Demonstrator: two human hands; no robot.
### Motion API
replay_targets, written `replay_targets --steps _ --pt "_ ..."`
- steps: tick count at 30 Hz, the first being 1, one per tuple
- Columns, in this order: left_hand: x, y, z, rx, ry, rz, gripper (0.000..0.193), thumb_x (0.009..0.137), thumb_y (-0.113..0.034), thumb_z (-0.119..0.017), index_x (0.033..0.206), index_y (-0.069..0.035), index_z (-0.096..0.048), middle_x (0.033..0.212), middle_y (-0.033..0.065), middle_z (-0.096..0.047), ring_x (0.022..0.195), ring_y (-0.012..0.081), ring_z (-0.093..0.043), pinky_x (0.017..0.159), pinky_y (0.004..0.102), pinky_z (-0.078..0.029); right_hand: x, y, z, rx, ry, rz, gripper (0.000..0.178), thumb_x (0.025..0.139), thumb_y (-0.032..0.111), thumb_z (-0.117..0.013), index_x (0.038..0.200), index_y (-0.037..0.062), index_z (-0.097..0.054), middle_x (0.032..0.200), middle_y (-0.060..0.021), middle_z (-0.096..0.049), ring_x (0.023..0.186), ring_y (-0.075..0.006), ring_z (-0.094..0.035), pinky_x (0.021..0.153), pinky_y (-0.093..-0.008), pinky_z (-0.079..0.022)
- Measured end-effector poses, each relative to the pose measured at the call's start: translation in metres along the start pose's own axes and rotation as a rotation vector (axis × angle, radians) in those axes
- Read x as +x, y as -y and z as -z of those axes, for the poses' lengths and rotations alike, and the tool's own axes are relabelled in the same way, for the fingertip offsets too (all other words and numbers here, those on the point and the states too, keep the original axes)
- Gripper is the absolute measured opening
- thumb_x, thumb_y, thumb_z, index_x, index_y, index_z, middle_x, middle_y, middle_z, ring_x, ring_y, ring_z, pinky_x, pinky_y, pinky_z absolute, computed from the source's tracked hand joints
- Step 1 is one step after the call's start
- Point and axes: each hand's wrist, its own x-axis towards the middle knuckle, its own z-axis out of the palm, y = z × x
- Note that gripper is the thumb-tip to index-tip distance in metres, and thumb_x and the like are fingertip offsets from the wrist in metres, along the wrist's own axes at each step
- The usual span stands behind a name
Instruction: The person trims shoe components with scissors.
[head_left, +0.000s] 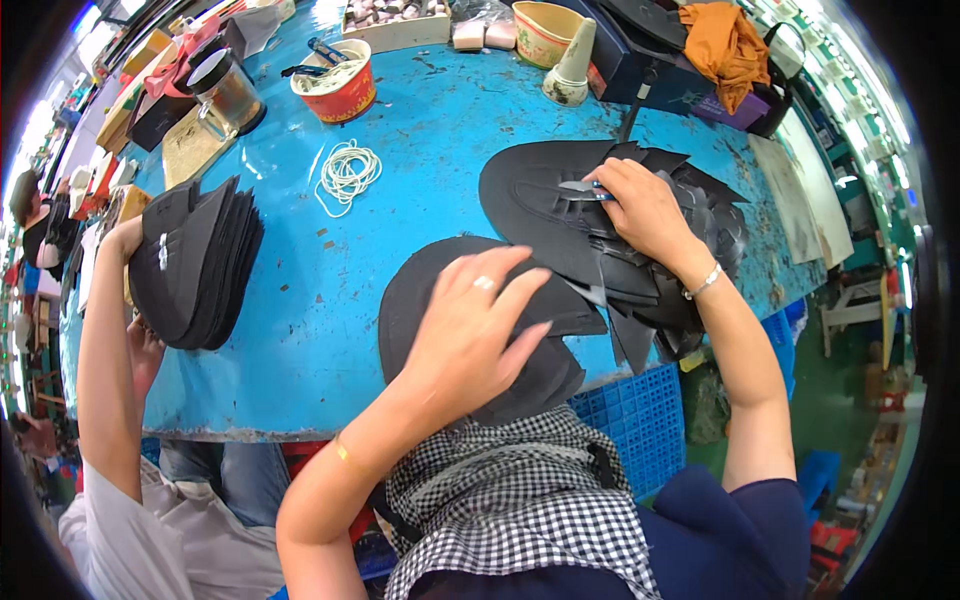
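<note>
My left hand [478, 325], slightly blurred, is over a black shoe upper [408, 300] at the table's near edge. Its fingers are spread, and I cannot tell whether they touch the piece. My right hand [640, 205] is closed around small thread snips [578, 187] with silver blades and a bit of blue. The snips lie over a rounded black upper [520, 190] at the front of a loose pile of black uppers [705, 225]. Most of the snips' handle is hidden in my fingers.
At the left, a co-worker's hand [125, 238] holds a stack of black uppers [205, 265]. Farther back are a coil of white cord [347, 175], a red tub [340, 95] with tools, a jar [225, 90] and a cone on a base [570, 75]. A blue crate [640, 425] stands below the edge.
</note>
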Motion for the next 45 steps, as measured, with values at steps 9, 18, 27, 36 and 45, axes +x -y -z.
replay_targets --steps 9,18,27,36,45 --pt "0.046 0.009 -0.068 0.138 0.305 -0.035 0.06 0.089 -0.029 -0.068 0.139 -0.003 -0.049 0.15 0.0201 -0.042 0.14 0.0381 -0.038 0.114 0.0523 -0.031 -0.038 -0.023 0.026 -0.022 0.017 0.016 0.023 0.075 -0.002 -0.064 0.098 0.004 -0.062 0.089 -0.0105 -0.059 0.087 -0.0306 -0.06 0.075 -0.0396 -0.05" --pt "0.065 -0.015 -0.081 0.314 0.492 -0.065 0.07 0.087 -0.032 -0.071 0.146 -0.007 -0.044 0.15 0.0208 -0.042 0.139 0.0411 -0.039 0.108 0.052 -0.039 0.006 -0.028 0.0 0.089 0.036 -0.191 0.022 0.094 0.018 -0.056 0.112 0.007 -0.06 0.096 -0.0137 -0.069 0.089 -0.0355 -0.067 0.075 -0.045 -0.052" --pt "0.069 -0.026 -0.088 0.337 0.476 -0.06 0.077 0.083 -0.032 -0.074 0.148 -0.005 -0.042 0.147 0.0238 -0.044 0.137 0.0433 -0.042 0.103 0.0483 -0.044 0.047 -0.083 -0.04 -0.492 -0.222 -0.021 0.025 0.085 0.011 -0.057 0.11 0.014 -0.061 0.095 -0.0051 -0.06 0.09 -0.0243 -0.06 0.075 -0.0413 -0.04" --pt "0.057 -0.019 -0.088 0.349 0.441 -0.022 0.075 0.081 -0.031 -0.075 0.145 -0.004 -0.045 0.145 0.0245 -0.046 0.133 0.045 -0.045 0.1 0.0492 -0.046 -0.033 -0.007 0.011 0.015 -0.056 0.001 0.026 0.086 0.006 -0.061 0.113 0.0089 -0.062 0.101 -0.0097 -0.068 0.096 -0.0307 -0.064 0.085 -0.0429 -0.05" --pt "0.048 0.007 -0.061 0.22 0.172 -0.144 0.06 0.082 -0.027 -0.074 0.136 -0.009 -0.055 0.134 0.0206 -0.054 0.126 0.0358 -0.052 0.102 0.0536 -0.044 -0.105 0.038 0.061 0.563 -0.119 -0.287 0.026 0.105 0.012 -0.045 0.12 0.0003 -0.062 0.084 -0.0065 -0.067 0.082 -0.0113 -0.062 0.078 -0.0256 -0.048"
